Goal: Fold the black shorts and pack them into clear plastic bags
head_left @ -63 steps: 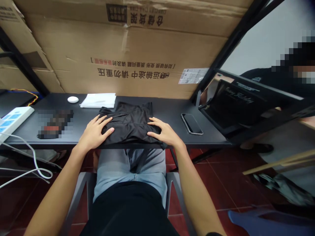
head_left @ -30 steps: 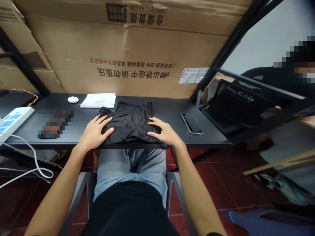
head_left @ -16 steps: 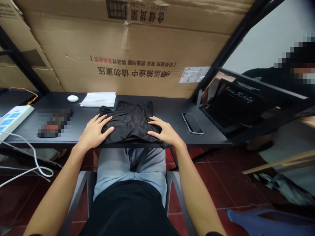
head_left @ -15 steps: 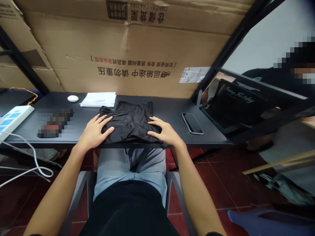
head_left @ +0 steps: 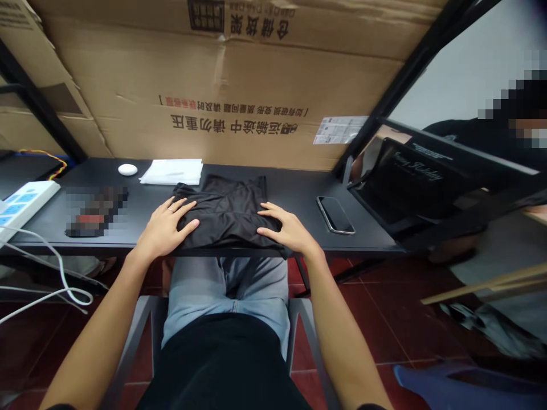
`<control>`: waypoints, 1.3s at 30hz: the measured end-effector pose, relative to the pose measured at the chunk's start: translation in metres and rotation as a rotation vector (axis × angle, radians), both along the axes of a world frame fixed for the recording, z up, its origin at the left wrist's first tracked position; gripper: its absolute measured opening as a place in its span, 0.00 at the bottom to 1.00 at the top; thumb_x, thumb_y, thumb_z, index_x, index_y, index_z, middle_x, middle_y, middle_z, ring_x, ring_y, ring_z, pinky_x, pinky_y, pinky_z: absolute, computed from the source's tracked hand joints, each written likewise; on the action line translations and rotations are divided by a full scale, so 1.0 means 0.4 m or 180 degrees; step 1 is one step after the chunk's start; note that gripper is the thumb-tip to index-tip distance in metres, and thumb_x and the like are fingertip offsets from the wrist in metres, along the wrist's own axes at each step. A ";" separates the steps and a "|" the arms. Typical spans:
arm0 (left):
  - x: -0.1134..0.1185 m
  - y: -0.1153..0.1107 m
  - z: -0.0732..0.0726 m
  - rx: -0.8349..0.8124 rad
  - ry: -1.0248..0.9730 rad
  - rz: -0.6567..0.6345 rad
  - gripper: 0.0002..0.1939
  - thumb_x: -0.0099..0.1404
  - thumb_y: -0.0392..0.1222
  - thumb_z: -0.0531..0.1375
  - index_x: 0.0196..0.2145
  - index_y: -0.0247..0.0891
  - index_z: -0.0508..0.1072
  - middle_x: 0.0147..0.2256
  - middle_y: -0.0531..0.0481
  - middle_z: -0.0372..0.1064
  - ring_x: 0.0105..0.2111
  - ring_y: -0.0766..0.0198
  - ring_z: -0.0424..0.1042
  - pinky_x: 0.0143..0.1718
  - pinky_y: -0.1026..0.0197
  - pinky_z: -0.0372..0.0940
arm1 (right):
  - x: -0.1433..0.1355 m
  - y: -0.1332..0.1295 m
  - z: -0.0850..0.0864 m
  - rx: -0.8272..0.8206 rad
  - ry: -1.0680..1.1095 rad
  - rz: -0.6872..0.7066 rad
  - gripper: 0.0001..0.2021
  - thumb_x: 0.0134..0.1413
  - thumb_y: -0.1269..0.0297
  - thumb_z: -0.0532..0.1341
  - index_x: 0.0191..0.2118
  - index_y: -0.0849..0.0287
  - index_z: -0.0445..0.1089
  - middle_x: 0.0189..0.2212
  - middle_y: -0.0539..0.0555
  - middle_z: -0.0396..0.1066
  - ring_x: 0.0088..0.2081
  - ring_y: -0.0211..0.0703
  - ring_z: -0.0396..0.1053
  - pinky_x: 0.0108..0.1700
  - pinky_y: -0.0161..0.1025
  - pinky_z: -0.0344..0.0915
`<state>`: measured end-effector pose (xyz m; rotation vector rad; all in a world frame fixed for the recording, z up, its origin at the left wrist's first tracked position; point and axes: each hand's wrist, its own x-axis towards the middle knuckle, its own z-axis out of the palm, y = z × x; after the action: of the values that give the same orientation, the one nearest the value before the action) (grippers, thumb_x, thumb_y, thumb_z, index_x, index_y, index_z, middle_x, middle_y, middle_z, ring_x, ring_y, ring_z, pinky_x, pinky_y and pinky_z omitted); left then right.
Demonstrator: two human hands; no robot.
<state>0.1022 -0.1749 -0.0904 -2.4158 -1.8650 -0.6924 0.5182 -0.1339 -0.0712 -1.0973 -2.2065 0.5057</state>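
A piece of black cloth (head_left: 226, 213), creased and perhaps a garment, lies on the dark desk (head_left: 290, 185), its near edge hanging slightly over the front. On its left side rests my left hand (head_left: 164, 228), fingers spread, a ring on one finger. My right hand (head_left: 288, 228) lies over the right side of the cloth, thumb and fingers apart. Neither hand grips the fabric. Part of the cloth is covered by my fingers.
Right of the cloth lies a phone (head_left: 335, 215). White paper (head_left: 171, 172), a white oval object (head_left: 127, 169), a blurred dark item (head_left: 96, 213) and a power strip (head_left: 29, 199) are leftward. Cardboard (head_left: 239, 74) stands behind. A person (head_left: 465, 134) is beyond the frame at right.
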 end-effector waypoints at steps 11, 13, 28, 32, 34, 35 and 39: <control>0.000 0.000 0.000 0.0009 -0.0033 -0.0018 0.38 0.81 0.70 0.54 0.79 0.52 0.69 0.79 0.46 0.63 0.82 0.39 0.54 0.81 0.31 0.55 | 0.002 0.001 -0.001 -0.0008 -0.0010 0.0019 0.23 0.67 0.47 0.75 0.63 0.46 0.83 0.74 0.57 0.73 0.78 0.63 0.66 0.82 0.65 0.61; 0.000 0.000 0.000 0.0023 -0.0049 -0.0024 0.37 0.81 0.69 0.55 0.79 0.53 0.68 0.78 0.47 0.64 0.82 0.39 0.55 0.81 0.30 0.55 | 0.001 0.001 -0.001 -0.0012 -0.0012 0.0015 0.23 0.66 0.47 0.75 0.63 0.46 0.83 0.74 0.56 0.74 0.78 0.63 0.66 0.81 0.65 0.61; 0.002 0.000 0.004 0.0015 -0.0026 -0.0019 0.38 0.81 0.69 0.53 0.79 0.50 0.69 0.79 0.46 0.63 0.81 0.39 0.55 0.81 0.32 0.54 | 0.000 0.001 -0.001 -0.0006 0.0002 0.0019 0.23 0.67 0.47 0.75 0.62 0.47 0.83 0.73 0.57 0.74 0.78 0.63 0.66 0.81 0.65 0.61; 0.001 0.000 0.003 0.0004 -0.0043 -0.0031 0.37 0.81 0.69 0.54 0.79 0.53 0.68 0.79 0.47 0.64 0.81 0.40 0.56 0.81 0.31 0.55 | 0.001 0.001 0.001 -0.0006 0.0002 0.0010 0.23 0.67 0.47 0.75 0.62 0.46 0.83 0.73 0.57 0.74 0.78 0.63 0.66 0.81 0.65 0.61; 0.000 0.000 0.003 0.0003 -0.0051 -0.0032 0.37 0.81 0.69 0.55 0.79 0.53 0.68 0.78 0.47 0.64 0.82 0.39 0.55 0.81 0.30 0.55 | 0.001 0.001 0.001 -0.0004 -0.0005 0.0016 0.23 0.67 0.46 0.75 0.62 0.47 0.83 0.74 0.57 0.73 0.78 0.63 0.66 0.81 0.65 0.61; 0.000 0.000 0.002 0.0005 -0.0054 -0.0035 0.37 0.81 0.69 0.55 0.79 0.52 0.68 0.78 0.47 0.64 0.82 0.39 0.55 0.81 0.30 0.55 | 0.001 0.002 0.001 -0.0007 -0.0010 0.0022 0.23 0.67 0.46 0.75 0.62 0.47 0.83 0.74 0.57 0.73 0.78 0.63 0.66 0.81 0.65 0.61; -0.001 0.001 0.002 -0.0001 -0.0052 -0.0038 0.37 0.81 0.69 0.54 0.79 0.52 0.68 0.79 0.47 0.63 0.82 0.40 0.55 0.81 0.31 0.55 | 0.000 0.003 -0.001 0.0003 0.0004 0.0018 0.23 0.66 0.47 0.75 0.62 0.46 0.83 0.73 0.56 0.74 0.78 0.63 0.66 0.81 0.65 0.61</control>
<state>0.1017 -0.1744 -0.0895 -2.4309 -1.8580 -0.7147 0.5184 -0.1327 -0.0717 -1.0902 -2.2090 0.5076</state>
